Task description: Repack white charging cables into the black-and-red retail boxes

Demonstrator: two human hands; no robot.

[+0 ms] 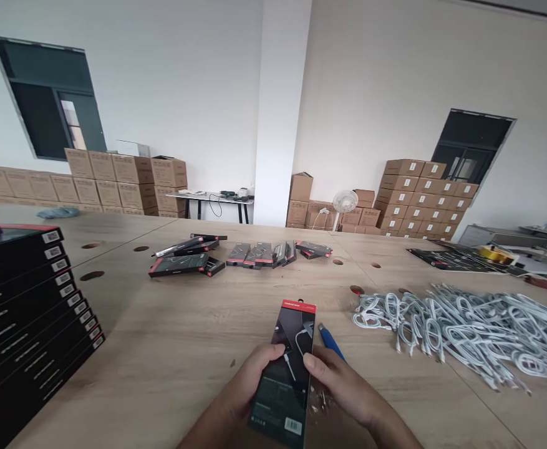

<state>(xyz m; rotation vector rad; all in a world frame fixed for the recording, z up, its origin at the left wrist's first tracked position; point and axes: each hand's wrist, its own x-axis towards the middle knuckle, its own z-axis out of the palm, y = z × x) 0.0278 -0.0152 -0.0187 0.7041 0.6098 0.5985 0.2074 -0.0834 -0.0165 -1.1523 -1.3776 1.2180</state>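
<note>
Far left: a tall stack of black boxes (25, 312), code labels showing on the ends, is standing on the wooden tabletop (161, 343). Behind, left: brown cartons (109, 178) are standing piled along the white wall. Mid-table, far side: a loose row of black-and-red boxes (257, 254) is lying flat or leaning, some pieces overlapping. Near centre: the left hand (254, 377), thumb on the front face, is gripping the left edge of one slim black box (277, 393); the box, red band uppermost and barcode at the lower end, is being held above the near table edge between both hands. Just right of it: a blue-handled tool (332, 343) is lying on the tabletop, partly hidden by the right hand (343, 383), which is gripping the box's right edge, thumb likewise on the front. Right: a heap of coiled grey-white cables (464, 330) is spreading over the tabletop. Far right, behind the cables: flat black printed sheets (446, 259) are lying near a yellow tape roll (495, 254).
</note>
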